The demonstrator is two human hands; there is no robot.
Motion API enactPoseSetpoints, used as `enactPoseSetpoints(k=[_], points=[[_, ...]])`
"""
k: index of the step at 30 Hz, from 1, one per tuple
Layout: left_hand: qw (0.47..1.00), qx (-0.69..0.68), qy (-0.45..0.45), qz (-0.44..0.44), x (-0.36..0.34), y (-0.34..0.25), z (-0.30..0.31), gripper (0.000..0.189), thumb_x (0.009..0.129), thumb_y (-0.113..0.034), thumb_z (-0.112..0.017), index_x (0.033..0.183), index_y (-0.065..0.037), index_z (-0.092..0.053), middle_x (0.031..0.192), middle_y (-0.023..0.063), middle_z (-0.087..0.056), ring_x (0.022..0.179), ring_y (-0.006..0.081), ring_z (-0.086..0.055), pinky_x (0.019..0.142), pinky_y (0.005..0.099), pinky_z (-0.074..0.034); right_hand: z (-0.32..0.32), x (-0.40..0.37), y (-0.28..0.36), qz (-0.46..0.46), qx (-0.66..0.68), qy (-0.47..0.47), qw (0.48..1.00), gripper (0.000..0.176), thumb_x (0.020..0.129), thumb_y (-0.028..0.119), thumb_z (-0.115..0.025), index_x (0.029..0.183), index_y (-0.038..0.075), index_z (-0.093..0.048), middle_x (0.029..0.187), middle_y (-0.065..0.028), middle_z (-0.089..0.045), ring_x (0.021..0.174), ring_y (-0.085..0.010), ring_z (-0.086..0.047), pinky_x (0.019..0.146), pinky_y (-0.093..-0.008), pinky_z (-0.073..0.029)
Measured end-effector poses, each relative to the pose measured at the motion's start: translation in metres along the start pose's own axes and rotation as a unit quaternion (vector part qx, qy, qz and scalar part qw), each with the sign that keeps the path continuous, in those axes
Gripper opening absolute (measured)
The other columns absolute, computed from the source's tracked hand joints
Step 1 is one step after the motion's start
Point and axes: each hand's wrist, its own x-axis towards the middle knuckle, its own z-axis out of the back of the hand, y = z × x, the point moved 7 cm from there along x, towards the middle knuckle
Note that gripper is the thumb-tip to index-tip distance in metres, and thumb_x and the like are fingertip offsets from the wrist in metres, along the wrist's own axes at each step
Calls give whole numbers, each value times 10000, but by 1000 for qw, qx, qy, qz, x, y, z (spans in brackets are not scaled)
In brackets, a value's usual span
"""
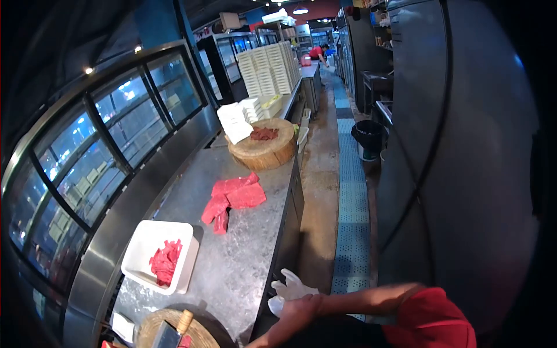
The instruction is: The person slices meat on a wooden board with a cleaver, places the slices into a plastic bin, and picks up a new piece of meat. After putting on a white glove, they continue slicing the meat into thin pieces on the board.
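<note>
1. Glove-fitting looks to be the step in hand, from where I'm standing. The pale glove (296, 284) covers the right hand (285, 289), just off the tabletop's (235, 269) near edge.
2. The right hand has its fingers spread inside that glove. The bare left hand (295, 316) seems folded around the glove's base near the wrist; I can't tell exactly which fingers pinch it.
3. Getting a snug fit, I'd judge, calls for the right fingers to be straight and apart while the left draws the cuff evenly toward the forearm. Thin stuff like that could snag or tear if yanked.
4. Red meat slabs (243, 194) lie bunched together on the tabletop, out of both hands' reach just now. Cut pieces (165, 264) sit in the white tub (134, 255), well apart from the slabs.
5. Nearest the tub, a round chopping block (148, 322) carries what looks like a knife (166, 336), its wooden handle (185, 322) slanting up. Neither hand touches it. Darker meat (265, 134) rests on the far block (270, 156).
</note>
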Motion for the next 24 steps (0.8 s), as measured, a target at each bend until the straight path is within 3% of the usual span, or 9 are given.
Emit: enactPoseSetpoints(k=[2,4,6,10,12,17,22,23,24], points=[[1000,1,8,26,0,9,6,201,866,-287,-662,923,-99,-621,793,97,-661,677,308,-679,564,409,-534,15,22,3,-74,-111,7,991,503,884,492,-529,1225,139,-637,1235,-105,-626,1154,-369,-556,1018,-501,-419],[970,-87,-221,57,-16,23,26,174,851,-267,-697,876,-106,-634,766,92,-674,648,304,-677,541,406,-535,35,27,4,-201,-142,-134,960,454,854,499,-578,1096,134,-701,1203,-107,-648,1117,-384,-584,983,-419,-454],[967,-101,-205,113,-28,39,21,239,812,-313,-758,873,-108,-651,767,108,-686,668,316,-685,553,416,-538,8,33,-6,-114,128,369,913,417,885,398,-580,1195,131,-659,1234,-120,-633,1134,-365,-585,1000,-362,-439],[967,-100,-128,195,-33,62,1,308,756,-361,-760,735,-96,-605,722,128,-664,660,340,-680,569,440,-544,34,-4,12,-72,286,170,940,493,842,245,-586,1315,115,-539,1269,-161,-600,1231,-325,-548,1016,-372,-422],[971,-41,-107,209,-32,69,-3,287,768,-350,-739,730,-98,-608,740,122,-664,672,334,-681,566,441,-539,26,3,14,-130,498,74,854,446,870,191,-538,1310,117,-548,1266,-151,-607,1212,-332,-559,1005,-379,-427],[970,-100,-93,199,-40,75,-10,271,796,-323,-707,729,-81,-603,761,122,-646,686,343,-659,579,455,-518,-34,-6,-2,-158,456,37,875,371,880,220,-561,1220,84,-617,1161,-156,-657,1123,-329,-613,944,-377,-459],[968,-199,-79,126,-28,57,-6,270,830,-289,-675,722,-60,-582,754,134,-609,686,362,-634,583,475,-499,13,13,-13,-195,94,141,966,283,917,209,-498,1074,57,-678,1056,-163,-705,950,-379,-675,861,-438,-501],[970,-199,-71,118,-26,55,-5,265,833,-278,-674,720,-59,-577,757,131,-607,685,361,-633,578,472,-498,24,13,-21,-397,259,142,869,337,914,212,-487,1172,65,-645,1137,-148,-689,1027,-370,-663,952,-434,-485],[972,-199,-62,110,-24,52,-6,261,835,-268,-673,718,-58,-572,759,129,-605,684,361,-632,573,468,-497,5,10,-30,-399,259,141,868,337,914,212,-487,1172,65,-645,1137,-148,-689,1027,-370,-663,952,-434,-485]])
